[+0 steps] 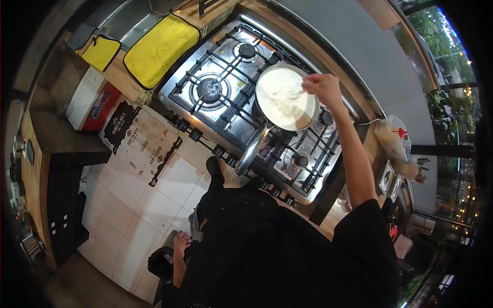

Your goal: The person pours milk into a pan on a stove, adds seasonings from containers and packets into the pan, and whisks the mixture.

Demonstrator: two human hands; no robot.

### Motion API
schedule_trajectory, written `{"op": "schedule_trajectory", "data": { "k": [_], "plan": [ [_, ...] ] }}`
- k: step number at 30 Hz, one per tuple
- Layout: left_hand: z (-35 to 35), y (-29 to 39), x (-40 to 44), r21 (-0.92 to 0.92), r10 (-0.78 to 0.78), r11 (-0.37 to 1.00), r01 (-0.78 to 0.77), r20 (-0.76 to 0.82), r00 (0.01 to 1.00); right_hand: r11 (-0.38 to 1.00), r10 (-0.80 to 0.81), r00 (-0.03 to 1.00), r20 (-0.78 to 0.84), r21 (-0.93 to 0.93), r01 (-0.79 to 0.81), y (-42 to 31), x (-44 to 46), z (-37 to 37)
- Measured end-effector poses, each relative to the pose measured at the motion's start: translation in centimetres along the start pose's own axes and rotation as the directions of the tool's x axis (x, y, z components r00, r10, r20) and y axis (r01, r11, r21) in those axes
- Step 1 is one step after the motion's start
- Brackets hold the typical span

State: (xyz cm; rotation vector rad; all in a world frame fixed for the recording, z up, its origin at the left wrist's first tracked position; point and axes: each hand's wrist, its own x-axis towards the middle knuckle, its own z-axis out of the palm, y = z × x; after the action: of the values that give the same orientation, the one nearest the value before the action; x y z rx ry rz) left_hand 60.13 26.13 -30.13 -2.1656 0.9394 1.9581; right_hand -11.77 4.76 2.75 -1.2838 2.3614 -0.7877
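Observation:
A saucepan [260, 109] with a long metal handle sits on the gas stove [233, 123], filled with a creamy white liquid [282, 95]. My right hand [322, 91] is above the pan's right side, its fingertips pinched together. Pale, blurred streaks show below the fingers, over the liquid; what they pinch is too small to name. Low at my left side is my left hand [181, 242], beside a grey cloth [195, 227] and a black object [161, 262] of unclear kind. Its fingers are small and partly hidden, so their grip is unclear.
Two yellow cloths [162, 51] lie on the counter left of the stove. Flattened printed cardboard [141, 139] covers part of the tiled floor [126, 218], near a red and white box [95, 101]. Plastic containers [392, 136] stand to the right.

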Motion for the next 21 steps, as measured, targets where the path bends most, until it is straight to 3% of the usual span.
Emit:
{"op": "schedule_trajectory", "data": {
  "k": [1,2,4,5,6,8,9,11,13,16,18,19,20,21],
  "plan": [
    [-0.1,1.0,0.3,-0.198,-0.082,0.977,0.073,-0.042,0.996,0.997,-0.046,0.998,-0.044,-0.063,0.043,0.9,0.7,-0.2],
    [-0.2,1.7,0.2,-0.200,-0.079,0.977,0.069,-0.042,0.996,0.997,-0.049,0.998,-0.046,-0.063,0.046,1.7,0.9,-0.9],
    [-0.3,4.1,-1.0,-0.298,0.057,0.951,-0.082,-0.090,0.994,0.947,-0.165,0.983,-0.086,-0.294,0.133,2.3,0.7,-1.9],
    [-0.2,5.0,-1.2,-0.299,0.058,0.950,-0.083,-0.093,0.994,0.977,-0.019,1.000,-0.021,-0.214,0.014,2.1,0.1,-2.1],
    [-0.2,5.7,-1.5,-0.280,0.054,0.957,-0.079,-0.095,0.994,0.977,-0.017,1.000,-0.021,-0.212,0.012,1.6,-0.6,-2.1],
    [0.2,6.0,-1.9,-0.252,0.050,0.965,-0.073,-0.096,0.994,0.989,-0.021,0.996,0.086,-0.144,0.034,0.3,-1.8,-1.1],
    [0.4,6.0,-2.1,-0.244,0.041,0.968,-0.063,-0.094,0.995,0.983,-0.122,0.991,0.046,-0.131,0.127,0.7,-1.6,-0.4],
    [-0.2,3.9,-1.1,-0.227,0.035,0.972,-0.055,-0.090,0.995,0.980,-0.173,0.985,-0.028,-0.101,0.169,2.0,-0.6,0.2],
    [-2.8,-1.5,3.7,-0.361,-0.013,0.925,0.118,0.278,0.960,0.971,-0.211,0.971,-0.111,-0.142,0.194,3.2,0.2,-0.8],
    [-1.7,-0.4,1.3,-0.431,-0.016,0.896,0.107,0.210,0.978,0.984,-0.074,0.997,-0.037,-0.167,0.067,1.9,-1.5,-2.7],
    [-0.9,-0.6,1.2,-0.377,-0.051,0.918,0.126,0.202,0.978,0.994,-0.062,0.998,-0.031,-0.098,0.058,1.6,-2.0,-2.0],
    [0.7,1.6,-1.2,-0.071,-0.007,0.997,0.014,0.095,0.995,0.989,-0.135,0.989,-0.063,-0.075,0.130,1.7,-1.8,-1.6],
    [1.7,3.6,-3.0,0.251,0.073,0.965,-0.073,0.007,0.997,0.978,-0.208,0.973,-0.098,-0.055,0.204,2.0,-1.5,-1.3],
    [1.1,1.8,-1.0,0.038,0.010,0.999,-0.012,0.062,0.998,0.967,-0.251,0.957,-0.142,-0.071,0.243,2.9,-0.6,-1.0]
  ]
}}
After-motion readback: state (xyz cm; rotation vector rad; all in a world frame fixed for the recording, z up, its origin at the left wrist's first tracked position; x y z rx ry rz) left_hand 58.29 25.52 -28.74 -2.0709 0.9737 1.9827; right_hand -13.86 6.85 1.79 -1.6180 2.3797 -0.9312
